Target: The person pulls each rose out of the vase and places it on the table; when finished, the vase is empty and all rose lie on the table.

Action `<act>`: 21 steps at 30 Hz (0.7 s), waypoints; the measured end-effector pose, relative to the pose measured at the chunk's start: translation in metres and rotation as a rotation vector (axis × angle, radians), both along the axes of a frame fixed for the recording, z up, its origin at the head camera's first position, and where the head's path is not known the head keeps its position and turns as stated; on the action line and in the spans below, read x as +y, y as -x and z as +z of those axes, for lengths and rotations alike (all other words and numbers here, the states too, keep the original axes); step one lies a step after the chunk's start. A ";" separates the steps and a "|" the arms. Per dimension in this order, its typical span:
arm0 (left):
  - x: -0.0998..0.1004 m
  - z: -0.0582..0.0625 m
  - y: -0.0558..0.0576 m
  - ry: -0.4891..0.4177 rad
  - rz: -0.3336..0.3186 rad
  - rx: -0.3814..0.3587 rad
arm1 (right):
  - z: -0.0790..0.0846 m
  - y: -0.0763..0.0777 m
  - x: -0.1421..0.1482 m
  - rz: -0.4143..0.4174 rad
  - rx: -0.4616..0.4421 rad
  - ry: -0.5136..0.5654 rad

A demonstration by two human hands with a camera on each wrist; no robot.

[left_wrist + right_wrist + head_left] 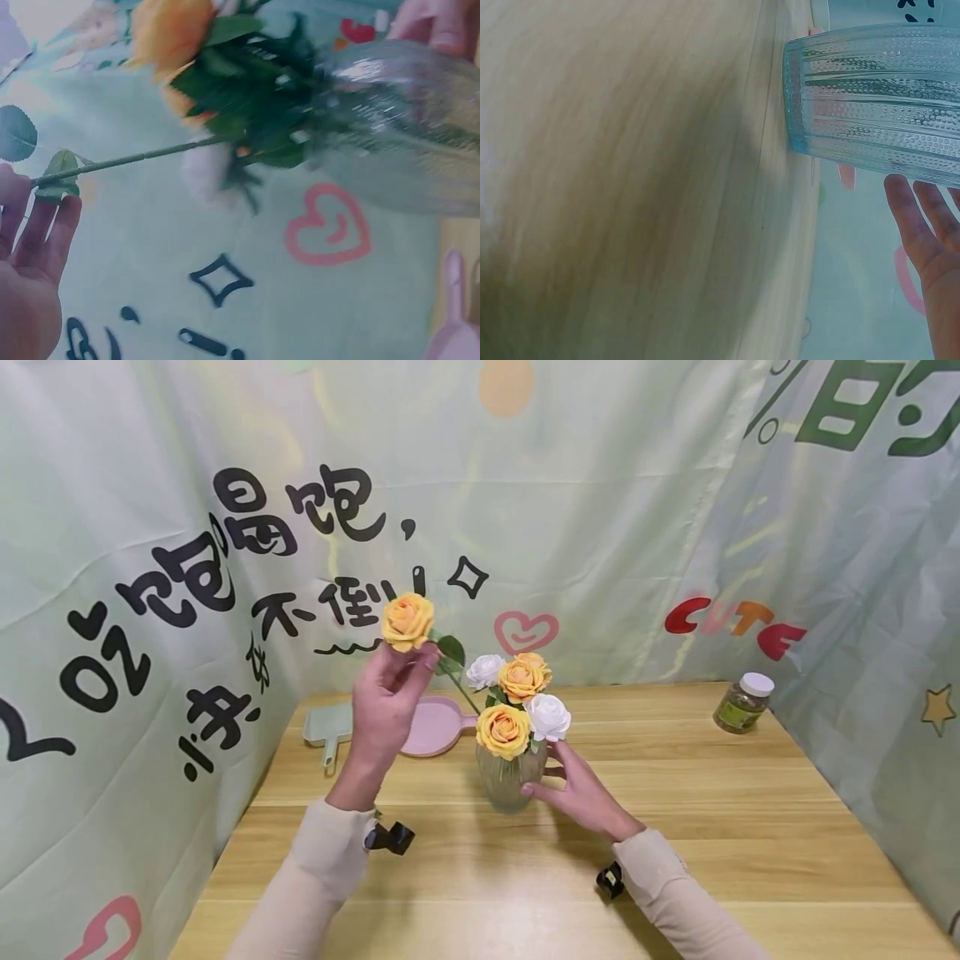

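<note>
**Yellow-orange full-petalled rose (408, 622) pinched in left hand (382, 706)**

Its stem (467, 691) slants rightward to a ribbed clear-glass vase (504, 783) holding two yellow-orange roses (503, 732) and two white roses (550, 717). Right hand (583, 791), loosely spread, touches the vase; beyond it, red-orange lettering (743, 623) reads "CUTE".

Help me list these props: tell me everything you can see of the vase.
The vase looks like clear glass, with a ribbed, dotted wall and a plain band at its base. It is roughly upright over the table; whether the base rests there is unclear. Yellow and white roses rise from its mouth, their blooms hiding the rim in the head view. The right hand touches its side.
</note>
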State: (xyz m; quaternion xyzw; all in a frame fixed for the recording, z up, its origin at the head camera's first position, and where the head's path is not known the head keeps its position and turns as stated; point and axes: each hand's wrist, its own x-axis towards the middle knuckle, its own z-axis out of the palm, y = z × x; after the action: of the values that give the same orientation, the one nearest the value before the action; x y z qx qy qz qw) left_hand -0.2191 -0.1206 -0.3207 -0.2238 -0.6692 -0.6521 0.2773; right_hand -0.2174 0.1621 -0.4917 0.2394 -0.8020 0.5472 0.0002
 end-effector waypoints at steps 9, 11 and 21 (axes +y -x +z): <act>-0.051 0.022 -0.002 -0.240 0.060 0.038 | -0.001 0.001 -0.001 0.015 0.021 0.011; -0.063 0.017 -0.004 -0.215 0.078 0.003 | -0.001 0.001 -0.001 0.017 0.023 0.012; -0.106 -0.052 -0.016 0.356 0.012 -0.439 | 0.000 0.000 0.000 0.005 0.023 0.000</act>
State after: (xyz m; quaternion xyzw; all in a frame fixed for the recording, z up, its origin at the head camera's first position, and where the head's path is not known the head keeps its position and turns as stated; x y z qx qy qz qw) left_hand -0.2027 -0.2270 -0.3730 -0.1185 -0.8186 -0.5554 0.0862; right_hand -0.2178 0.1620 -0.4921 0.2479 -0.8012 0.5446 0.0082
